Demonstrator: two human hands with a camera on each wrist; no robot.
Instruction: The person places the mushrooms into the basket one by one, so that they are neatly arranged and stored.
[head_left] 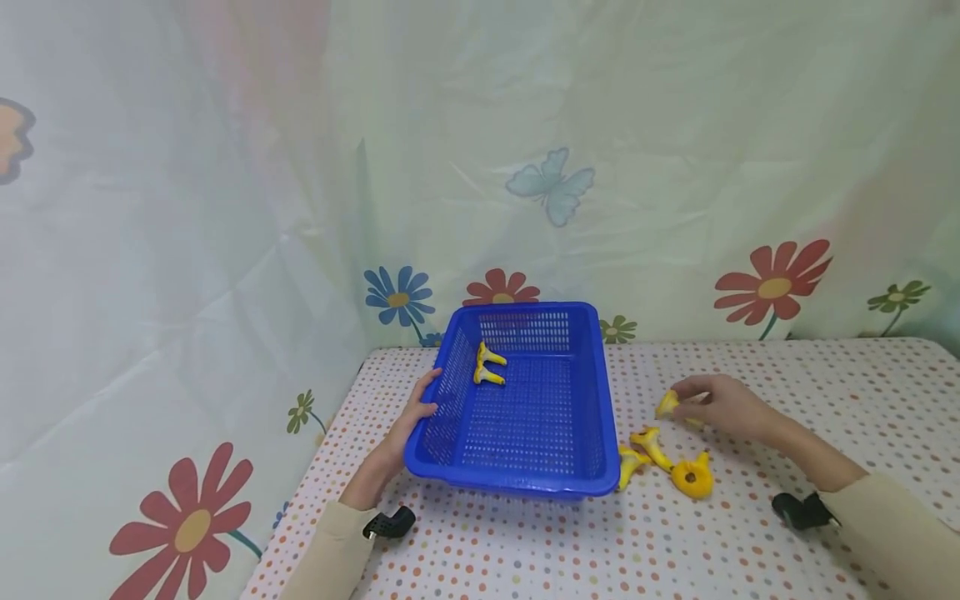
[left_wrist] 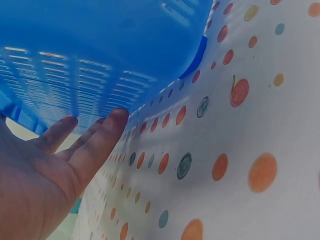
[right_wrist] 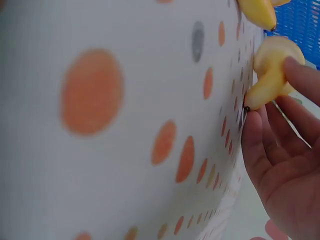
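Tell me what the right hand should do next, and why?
I'd probably lift the yellow mushroom over into the blue basket. The right hand has it between thumb and fingers, two others like it already lie inside, and the left hand is at the basket's side.

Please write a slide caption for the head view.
Left hand touches a blue basket; right hand holds a yellow mushroom-shaped piece.
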